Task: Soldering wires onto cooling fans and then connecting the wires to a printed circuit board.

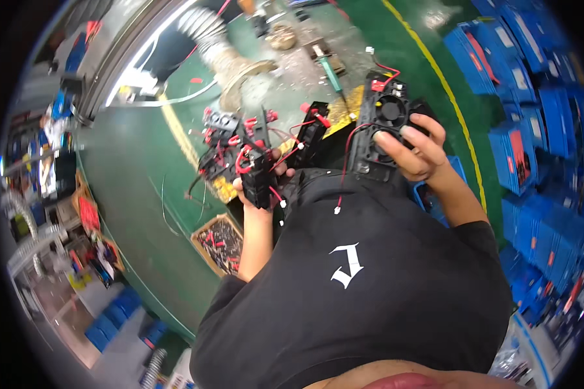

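Our right hand (423,152) grips a black fan housing (372,152) near the surface's (123,172) edge; our left hand (247,201) clasps a black block (256,178). Both seem light, stiff; we should hold the sides, sparing fragile wires (349,144).

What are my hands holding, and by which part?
Left hand: a red-wired black module, held around its lower sides. Right hand: a black fan unit, held by its right side.

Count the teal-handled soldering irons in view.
1: the teal-handled soldering iron is just left of the black fan unit at the right hand. Others may be hidden.
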Tool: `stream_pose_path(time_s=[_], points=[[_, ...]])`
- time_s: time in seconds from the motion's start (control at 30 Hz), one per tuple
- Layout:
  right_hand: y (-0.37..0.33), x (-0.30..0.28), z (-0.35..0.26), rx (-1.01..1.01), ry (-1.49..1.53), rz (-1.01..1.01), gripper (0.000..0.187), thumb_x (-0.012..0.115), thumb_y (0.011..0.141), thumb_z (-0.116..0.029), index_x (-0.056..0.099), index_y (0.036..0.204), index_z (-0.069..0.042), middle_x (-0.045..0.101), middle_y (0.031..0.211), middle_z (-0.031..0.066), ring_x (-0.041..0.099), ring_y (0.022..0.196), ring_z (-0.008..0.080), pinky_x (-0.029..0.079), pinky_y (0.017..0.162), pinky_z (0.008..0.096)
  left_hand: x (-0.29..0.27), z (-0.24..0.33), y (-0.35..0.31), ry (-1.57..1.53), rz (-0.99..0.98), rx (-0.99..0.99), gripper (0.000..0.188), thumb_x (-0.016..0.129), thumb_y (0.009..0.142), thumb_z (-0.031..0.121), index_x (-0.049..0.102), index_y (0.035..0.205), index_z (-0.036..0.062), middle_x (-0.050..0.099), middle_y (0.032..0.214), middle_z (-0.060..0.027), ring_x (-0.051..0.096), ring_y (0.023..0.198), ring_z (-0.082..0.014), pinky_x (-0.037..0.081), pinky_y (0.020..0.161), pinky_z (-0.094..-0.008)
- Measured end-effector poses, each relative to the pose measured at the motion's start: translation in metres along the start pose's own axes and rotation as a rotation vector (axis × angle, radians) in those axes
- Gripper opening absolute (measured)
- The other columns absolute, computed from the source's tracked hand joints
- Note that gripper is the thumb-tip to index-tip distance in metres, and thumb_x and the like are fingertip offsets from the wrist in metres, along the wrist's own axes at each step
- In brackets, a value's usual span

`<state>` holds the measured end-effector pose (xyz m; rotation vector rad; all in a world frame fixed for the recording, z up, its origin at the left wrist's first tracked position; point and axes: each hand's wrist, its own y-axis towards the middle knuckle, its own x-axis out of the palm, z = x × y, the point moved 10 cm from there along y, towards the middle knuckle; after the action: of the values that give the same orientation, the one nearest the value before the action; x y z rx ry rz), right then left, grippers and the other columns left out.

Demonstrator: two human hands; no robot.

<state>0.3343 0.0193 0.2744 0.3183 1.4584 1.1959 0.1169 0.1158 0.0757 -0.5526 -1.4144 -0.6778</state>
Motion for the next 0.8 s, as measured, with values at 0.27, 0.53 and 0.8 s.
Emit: stream_pose_path(time_s=[0.27,0.53,0.8], points=[[0.042,0.164,-0.027,0.392,0.559,-0.19,0.039,0.078,0.067,-0.015,0.069,0.103,-0.002,0.06,0.125,0.0151,0.05,0.115,0.0329,0.039,0.097,0.0411,-0.007,0.102,-0.076,0.098,0.036,0.286,0.09,0.08,0.068,0.027,0.041,0.146,0.0058,0.053,0.131,-0.0213,0.061,0.106,-0.0375,0.049,0.095,-0.0582],[-0.006,0.361,-0.096,0.209,0.289,-0.63,0.023,0.064,0.065,-0.002,0.066,0.088,-0.003,0.059,0.129,0.009,0.052,0.115,0.0339,0.042,0.1,0.0437,-0.057,0.204,-0.181,0.335,0.399,0.487,0.073,0.075,0.069,0.018,0.051,0.137,0.0022,0.053,0.137,-0.0217,0.056,0.122,-0.0412,0.046,0.096,-0.0667],[-0.066,0.392,-0.133,0.129,0.341,-0.9,0.038,0.065,0.066,-0.005,0.068,0.105,-0.007,0.048,0.144,0.0086,0.048,0.124,0.0333,0.041,0.103,0.0425,-0.083,0.232,-0.196,0.282,0.45,0.467,0.071,0.072,0.069,0.02,0.053,0.134,0.0006,0.057,0.131,-0.0228,0.06,0.115,-0.041,0.05,0.093,-0.0628]])
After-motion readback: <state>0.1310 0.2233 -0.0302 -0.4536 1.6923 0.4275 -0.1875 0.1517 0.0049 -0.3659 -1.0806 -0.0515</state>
